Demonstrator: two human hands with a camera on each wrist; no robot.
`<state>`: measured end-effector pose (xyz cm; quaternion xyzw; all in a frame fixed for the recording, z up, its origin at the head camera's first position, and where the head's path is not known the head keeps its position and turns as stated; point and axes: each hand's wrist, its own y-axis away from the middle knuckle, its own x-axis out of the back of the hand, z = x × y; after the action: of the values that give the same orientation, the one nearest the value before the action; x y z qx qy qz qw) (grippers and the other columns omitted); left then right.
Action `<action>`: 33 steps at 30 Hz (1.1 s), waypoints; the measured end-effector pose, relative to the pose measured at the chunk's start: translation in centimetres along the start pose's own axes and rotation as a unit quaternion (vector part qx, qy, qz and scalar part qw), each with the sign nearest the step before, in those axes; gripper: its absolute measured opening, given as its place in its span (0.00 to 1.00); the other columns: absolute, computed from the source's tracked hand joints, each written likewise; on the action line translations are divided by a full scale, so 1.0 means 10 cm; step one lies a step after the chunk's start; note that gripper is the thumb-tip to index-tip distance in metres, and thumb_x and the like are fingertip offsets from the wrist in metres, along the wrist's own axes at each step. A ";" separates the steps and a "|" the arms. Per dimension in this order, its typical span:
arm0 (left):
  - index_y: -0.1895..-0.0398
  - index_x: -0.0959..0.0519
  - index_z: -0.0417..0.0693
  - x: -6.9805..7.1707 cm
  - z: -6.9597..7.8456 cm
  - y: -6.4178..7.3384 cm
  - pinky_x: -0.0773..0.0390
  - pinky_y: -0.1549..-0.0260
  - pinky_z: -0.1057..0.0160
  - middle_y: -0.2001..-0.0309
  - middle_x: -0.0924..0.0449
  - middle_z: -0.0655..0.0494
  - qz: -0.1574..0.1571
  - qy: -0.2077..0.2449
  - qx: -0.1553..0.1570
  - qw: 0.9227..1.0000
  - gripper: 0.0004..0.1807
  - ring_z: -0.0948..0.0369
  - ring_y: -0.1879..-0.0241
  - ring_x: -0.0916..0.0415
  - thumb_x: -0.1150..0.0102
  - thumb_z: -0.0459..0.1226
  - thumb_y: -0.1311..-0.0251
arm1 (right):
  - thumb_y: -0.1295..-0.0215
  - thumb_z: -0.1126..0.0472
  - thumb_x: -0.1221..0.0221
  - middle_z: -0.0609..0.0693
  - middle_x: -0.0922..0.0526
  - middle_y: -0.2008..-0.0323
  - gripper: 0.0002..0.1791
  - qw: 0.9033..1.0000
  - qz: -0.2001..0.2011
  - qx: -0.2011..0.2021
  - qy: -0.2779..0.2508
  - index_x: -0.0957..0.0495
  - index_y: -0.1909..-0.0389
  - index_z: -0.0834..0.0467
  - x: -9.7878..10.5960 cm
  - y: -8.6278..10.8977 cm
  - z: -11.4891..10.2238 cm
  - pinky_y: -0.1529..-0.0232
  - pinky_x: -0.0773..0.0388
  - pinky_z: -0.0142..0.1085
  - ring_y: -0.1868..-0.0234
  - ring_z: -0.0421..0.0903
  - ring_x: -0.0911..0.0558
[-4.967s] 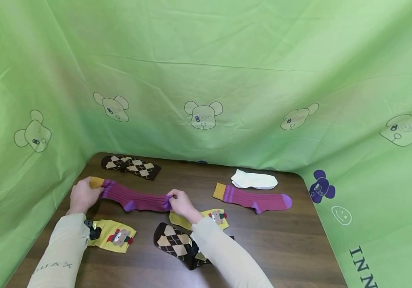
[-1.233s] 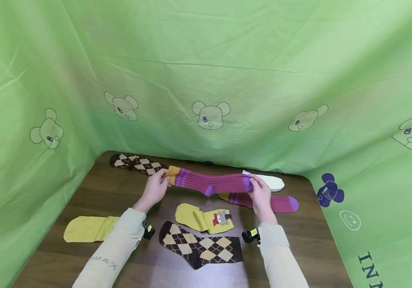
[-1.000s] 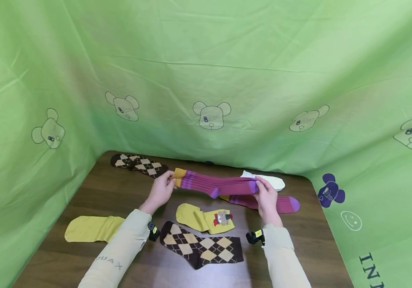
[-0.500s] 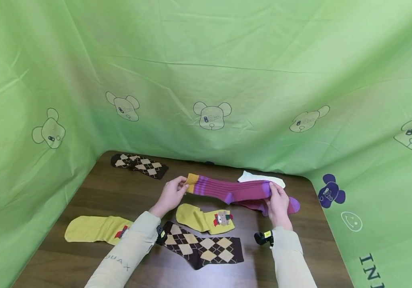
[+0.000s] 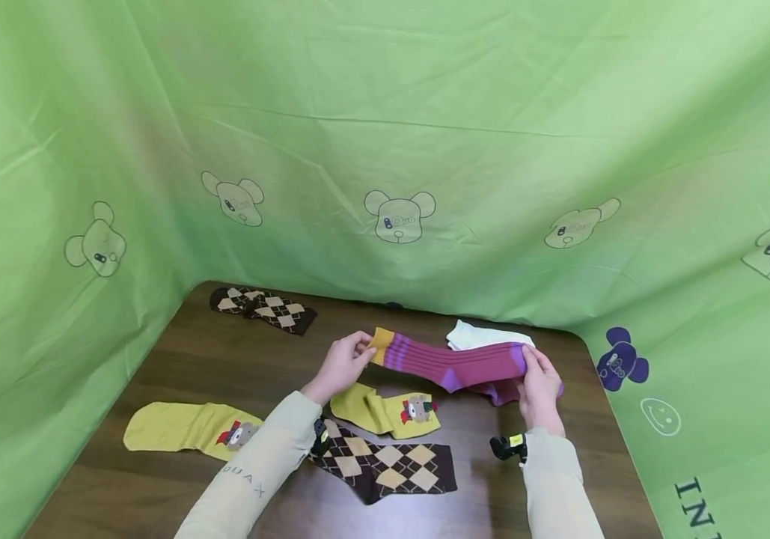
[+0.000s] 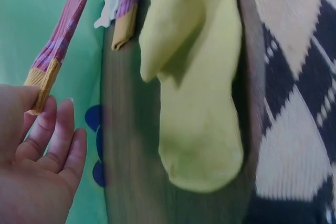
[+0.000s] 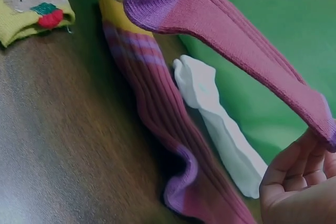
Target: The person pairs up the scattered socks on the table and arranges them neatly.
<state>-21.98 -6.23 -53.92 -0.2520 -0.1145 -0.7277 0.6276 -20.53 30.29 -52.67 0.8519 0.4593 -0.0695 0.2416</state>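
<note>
A magenta ribbed sock point(image 5: 425, 361) with a mustard cuff and purple heel and toe is stretched between both hands, held above the table. My left hand point(image 5: 344, 364) pinches its cuff between thumb and forefinger, the other fingers spread loosely in the left wrist view. At the purple toe, my right hand point(image 5: 538, 383) pinches the other end. Underneath lies a matching magenta sock point(image 7: 152, 82), flat on the table and partly covered in the head view. A white sock point(image 7: 210, 108) lies beside it, toward the back.
Nearer me lie a yellow bear sock point(image 5: 385, 412) and a brown argyle sock point(image 5: 411, 470). Another yellow bear sock point(image 5: 169, 427) is at left, partly behind the left sleeve. A second argyle sock point(image 5: 277, 311) lies at the back left. Green curtain point(image 5: 385, 150) walls enclose the wooden table point(image 5: 209, 367).
From the table's left side, the magenta sock has been lifted and carried right by both hands. Over the last second it moves further right, above the matching sock.
</note>
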 end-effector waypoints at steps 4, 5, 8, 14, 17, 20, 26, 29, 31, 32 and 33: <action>0.52 0.19 0.40 -0.09 0.04 -0.05 0.20 0.69 0.62 0.69 0.21 0.59 -0.008 0.010 0.003 1.000 0.09 0.64 0.71 0.23 0.38 0.36 0.29 | 0.29 0.60 0.36 0.44 0.16 0.64 0.06 1.000 0.009 -0.002 -0.017 0.15 0.54 0.52 0.05 -0.02 -0.03 0.65 0.19 0.30 0.68 0.38 0.16; 0.52 0.19 0.40 -0.11 0.05 -0.07 0.20 0.69 0.62 0.69 0.21 0.59 -0.012 0.013 0.003 1.000 0.09 0.64 0.71 0.23 0.39 0.36 0.29 | 0.28 0.61 0.37 0.44 0.15 0.64 0.07 1.000 0.012 0.000 -0.025 0.16 0.53 0.53 0.06 -0.02 -0.04 0.66 0.18 0.30 0.68 0.39 0.16; 0.51 0.19 0.40 -0.19 0.09 -0.10 0.20 0.70 0.62 0.69 0.20 0.58 -0.016 0.023 0.006 1.000 0.09 0.63 0.70 0.22 0.40 0.36 0.28 | 0.28 0.62 0.37 0.45 0.15 0.65 0.05 0.998 0.025 -0.004 -0.052 0.14 0.57 0.53 0.11 -0.04 -0.09 0.67 0.19 0.30 0.68 0.39 0.16; 0.51 0.19 0.37 -0.38 0.17 -0.13 0.19 0.69 0.63 0.67 0.18 0.55 -0.006 0.059 0.010 0.998 0.09 0.62 0.71 0.20 0.40 0.32 0.29 | 0.25 0.62 0.41 0.45 0.17 0.63 0.05 0.995 0.049 -0.019 -0.084 0.17 0.59 0.52 0.17 -0.04 -0.21 0.63 0.18 0.31 0.65 0.38 0.16; 0.51 0.20 0.36 -0.47 0.21 -0.13 0.19 0.71 0.64 0.68 0.19 0.55 -0.004 0.071 0.005 0.997 0.09 0.62 0.72 0.20 0.40 0.29 0.31 | 0.24 0.62 0.43 0.46 0.17 0.67 0.02 0.996 0.050 -0.010 -0.077 0.27 0.55 0.55 0.20 -0.06 -0.25 0.63 0.17 0.33 0.67 0.38 0.15; 0.50 0.21 0.37 -0.56 0.27 -0.13 0.19 0.71 0.64 0.67 0.19 0.55 -0.017 0.081 0.014 0.996 0.09 0.59 0.72 0.19 0.41 0.28 0.31 | 0.23 0.63 0.45 0.47 0.18 0.72 0.06 0.995 0.055 0.000 -0.079 0.33 0.56 0.55 0.23 -0.08 -0.29 0.68 0.17 0.34 0.72 0.39 0.15; 0.48 0.20 0.38 -0.68 0.39 -0.14 0.19 0.68 0.65 0.64 0.17 0.52 -0.046 0.077 0.028 0.996 0.11 0.61 0.70 0.19 0.40 0.29 0.31 | 0.23 0.68 0.47 0.48 0.20 0.74 0.05 0.994 0.058 0.007 -0.095 0.33 0.57 0.55 0.32 -0.11 -0.39 0.78 0.22 0.32 0.79 0.40 0.20; 0.47 0.20 0.38 -0.74 0.41 -0.15 0.20 0.69 0.66 0.64 0.17 0.52 -0.049 0.068 0.031 0.996 0.11 0.63 0.71 0.20 0.40 0.29 0.31 | 0.23 0.69 0.48 0.49 0.18 0.72 0.05 0.994 0.053 0.006 -0.097 0.28 0.56 0.56 0.35 -0.11 -0.45 0.77 0.22 0.32 0.78 0.41 0.20; 0.47 0.19 0.38 -0.77 0.42 -0.14 0.20 0.69 0.66 0.64 0.17 0.53 -0.053 0.061 0.035 0.996 0.12 0.64 0.72 0.20 0.39 0.29 0.31 | 0.23 0.70 0.48 0.50 0.16 0.70 0.07 0.993 0.054 0.000 -0.105 0.23 0.55 0.56 0.38 -0.10 -0.50 0.76 0.21 0.33 0.75 0.42 0.17; 0.47 0.19 0.39 -0.79 0.42 -0.14 0.20 0.68 0.66 0.64 0.17 0.54 -0.056 0.057 0.039 0.996 0.12 0.64 0.72 0.21 0.39 0.29 0.31 | 0.23 0.69 0.48 0.50 0.16 0.69 0.09 0.993 0.055 -0.001 -0.105 0.21 0.55 0.56 0.38 -0.09 -0.52 0.75 0.20 0.33 0.74 0.42 0.17; 0.47 0.19 0.39 -0.80 0.42 -0.13 0.20 0.68 0.66 0.64 0.17 0.54 -0.059 0.057 0.042 0.996 0.12 0.64 0.72 0.21 0.39 0.29 0.32 | 0.24 0.70 0.47 0.51 0.15 0.69 0.10 0.993 0.056 -0.001 -0.104 0.18 0.55 0.56 0.39 -0.09 -0.54 0.75 0.20 0.32 0.73 0.42 0.16</action>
<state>-21.68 2.92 -54.30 -0.1764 -0.1241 -0.7711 0.5991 -19.58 36.21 -49.59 0.8641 0.3836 -0.1441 0.2922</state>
